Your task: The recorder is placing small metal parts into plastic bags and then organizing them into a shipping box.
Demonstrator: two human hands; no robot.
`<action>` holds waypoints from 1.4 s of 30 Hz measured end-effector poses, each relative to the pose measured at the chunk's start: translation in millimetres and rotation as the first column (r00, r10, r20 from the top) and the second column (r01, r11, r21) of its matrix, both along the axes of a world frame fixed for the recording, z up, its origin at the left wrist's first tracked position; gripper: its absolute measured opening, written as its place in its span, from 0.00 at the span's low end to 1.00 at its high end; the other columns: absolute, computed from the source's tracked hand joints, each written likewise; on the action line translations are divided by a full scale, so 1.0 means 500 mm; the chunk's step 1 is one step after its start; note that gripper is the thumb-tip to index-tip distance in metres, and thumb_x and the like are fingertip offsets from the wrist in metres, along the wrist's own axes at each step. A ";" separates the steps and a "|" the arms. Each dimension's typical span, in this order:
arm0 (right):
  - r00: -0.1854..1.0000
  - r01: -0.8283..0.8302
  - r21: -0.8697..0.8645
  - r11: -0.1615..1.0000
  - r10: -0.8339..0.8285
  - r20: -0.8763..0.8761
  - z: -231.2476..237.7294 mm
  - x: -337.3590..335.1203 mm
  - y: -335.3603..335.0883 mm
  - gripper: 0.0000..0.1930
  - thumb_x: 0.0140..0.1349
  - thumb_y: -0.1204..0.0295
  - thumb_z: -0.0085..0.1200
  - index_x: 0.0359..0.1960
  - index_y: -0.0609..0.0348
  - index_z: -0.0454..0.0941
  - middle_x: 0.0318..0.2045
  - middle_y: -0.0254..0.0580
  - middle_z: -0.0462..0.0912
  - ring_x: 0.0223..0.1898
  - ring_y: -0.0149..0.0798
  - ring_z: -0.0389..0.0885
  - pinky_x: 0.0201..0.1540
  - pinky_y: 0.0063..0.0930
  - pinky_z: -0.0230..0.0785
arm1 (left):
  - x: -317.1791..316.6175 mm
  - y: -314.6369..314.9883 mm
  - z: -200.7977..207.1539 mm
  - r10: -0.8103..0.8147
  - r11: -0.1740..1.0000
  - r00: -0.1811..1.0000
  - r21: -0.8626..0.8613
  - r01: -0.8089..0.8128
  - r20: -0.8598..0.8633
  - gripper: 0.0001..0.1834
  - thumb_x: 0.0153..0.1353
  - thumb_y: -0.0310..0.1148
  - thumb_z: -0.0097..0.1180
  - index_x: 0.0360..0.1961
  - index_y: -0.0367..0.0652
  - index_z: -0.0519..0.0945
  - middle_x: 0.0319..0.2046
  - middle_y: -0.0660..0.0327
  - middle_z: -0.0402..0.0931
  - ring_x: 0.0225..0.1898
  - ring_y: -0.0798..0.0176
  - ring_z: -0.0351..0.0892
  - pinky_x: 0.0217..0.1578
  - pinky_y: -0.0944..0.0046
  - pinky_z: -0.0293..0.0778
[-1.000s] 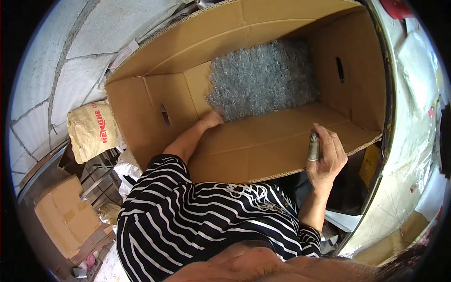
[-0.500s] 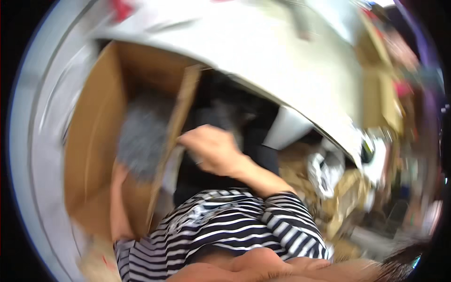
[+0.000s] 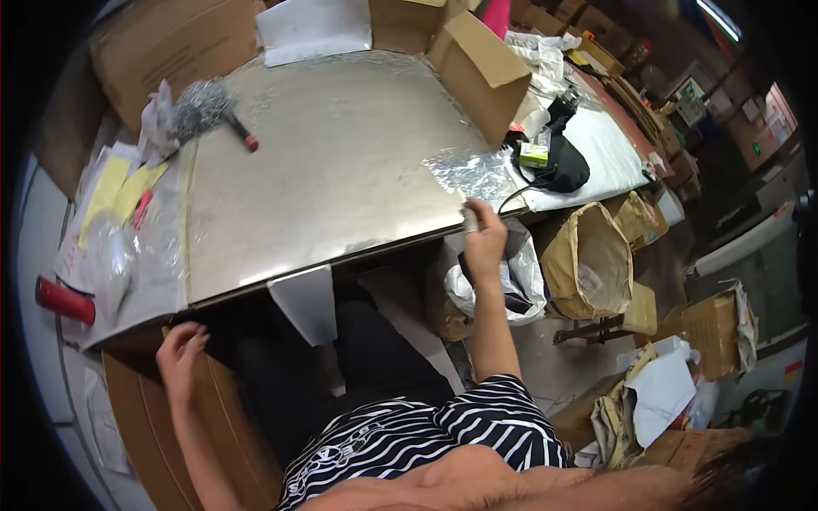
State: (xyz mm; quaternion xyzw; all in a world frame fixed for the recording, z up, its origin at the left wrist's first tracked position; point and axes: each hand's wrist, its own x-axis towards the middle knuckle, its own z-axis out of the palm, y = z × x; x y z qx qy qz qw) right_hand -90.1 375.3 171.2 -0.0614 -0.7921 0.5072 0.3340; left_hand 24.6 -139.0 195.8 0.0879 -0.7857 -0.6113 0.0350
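My left hand (image 3: 181,358) is at the lower left, over the edge of an open cardboard box (image 3: 145,409) that stands below the table. Its fingers are loosely bent and apart, with nothing visible in them. My right hand (image 3: 485,247) reaches up to the table's front edge, beside a thin scatter of small shiny silver pieces (image 3: 469,173). Thumb and fingertips come together there; whatever they may pinch is too small to name. A pale wrap (image 3: 470,221) covers one digit. The box's contents are hidden from here.
The metal-topped table (image 3: 315,170) bears a silver heap (image 3: 200,106) and a red-tipped dark tool (image 3: 243,132) at left. A red cylinder (image 3: 65,301) lies at the left corner. An upright carton (image 3: 481,72), black pouch (image 3: 562,166), white bag (image 3: 528,281) and paper sack (image 3: 588,264) are right.
My view has swung up from the box to the tabletop. My left hand has come out of the box, away from the grey contents. My right hand has left the box flap for the table edge.
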 end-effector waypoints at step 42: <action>0.729 -0.361 0.129 0.924 0.193 0.657 0.001 -0.357 0.302 0.35 0.52 0.48 0.63 0.50 0.70 0.76 0.38 0.55 0.81 0.39 0.45 0.80 0.36 0.38 0.74 | -0.495 0.958 -0.143 -0.515 0.821 0.806 -0.437 0.367 -0.292 0.42 0.45 0.37 0.69 0.61 0.36 0.65 0.63 0.47 0.60 0.49 0.50 0.77 0.51 0.56 0.73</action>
